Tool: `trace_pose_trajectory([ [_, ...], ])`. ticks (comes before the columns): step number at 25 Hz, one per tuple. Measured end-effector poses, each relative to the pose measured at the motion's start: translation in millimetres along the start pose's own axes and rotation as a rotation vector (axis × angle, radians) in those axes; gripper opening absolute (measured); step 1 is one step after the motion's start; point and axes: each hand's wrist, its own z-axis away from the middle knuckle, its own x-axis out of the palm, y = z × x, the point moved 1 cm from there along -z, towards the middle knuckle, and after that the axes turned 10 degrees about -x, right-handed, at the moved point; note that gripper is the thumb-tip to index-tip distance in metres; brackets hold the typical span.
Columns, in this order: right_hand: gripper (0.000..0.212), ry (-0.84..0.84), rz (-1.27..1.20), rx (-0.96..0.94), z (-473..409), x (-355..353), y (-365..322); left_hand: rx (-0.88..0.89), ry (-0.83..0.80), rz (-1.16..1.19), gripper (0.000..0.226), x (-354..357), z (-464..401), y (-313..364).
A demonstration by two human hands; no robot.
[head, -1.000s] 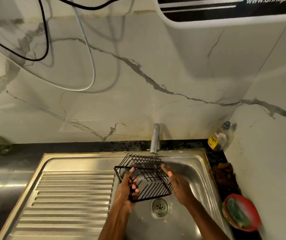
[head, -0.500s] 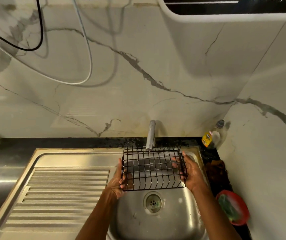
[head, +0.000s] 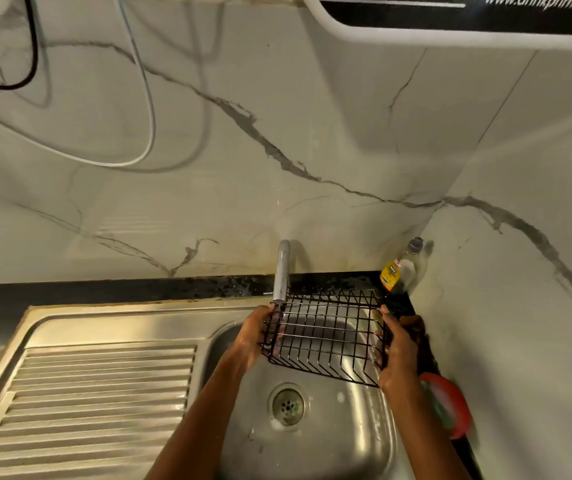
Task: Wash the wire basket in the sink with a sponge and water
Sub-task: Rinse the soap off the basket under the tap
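Note:
A black wire basket hangs over the steel sink bowl, its left end right under the tap spout. My left hand grips the basket's left side, fingers curled through the wires. My right hand grips its right side, thumb on the top rim. The basket is held open side toward me, roughly level. No sponge shows in either hand. A green scrubber lies in a red dish on the counter at the right.
A ribbed steel drainboard takes up the left. The drain sits in the bowl below the basket. A dish soap bottle stands in the back right corner by the marble wall. Cables hang on the wall at upper left.
The basket went from tilted in my left hand alone to held by both hands, then shifted right so its left end is under the spout. The view dropped closer.

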Motion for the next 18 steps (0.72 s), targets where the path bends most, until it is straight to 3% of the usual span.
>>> trace_pose_trajectory([
  [3,0.06,0.017,0.016,-0.034,4.7,-0.5,-2.2,0.042,-0.009,-0.16,0.042,7.1,-4.6,-2.8],
  [7,0.045,0.034,-0.016,-0.092,17.2,7.0,-13.6,0.087,0.059,-0.254,0.025,18.7,-6.1,-0.4],
  [10,0.022,0.032,-0.014,-0.153,21.5,7.5,-21.9,0.039,0.029,-0.12,0.038,17.4,-6.2,1.3],
  [13,0.023,0.025,-0.001,-0.14,21.5,5.2,-28.6,-0.017,-0.027,0.107,0.057,7.7,-12.9,1.9],
  [15,0.032,0.013,0.028,-0.141,19.7,1.7,-27.1,0.022,-0.042,0.091,0.053,9.9,-12.7,0.8],
  [18,0.031,0.016,0.019,-0.161,20.4,-0.8,-25.5,0.119,-0.045,-0.116,0.044,18.9,-11.7,-4.2],
])
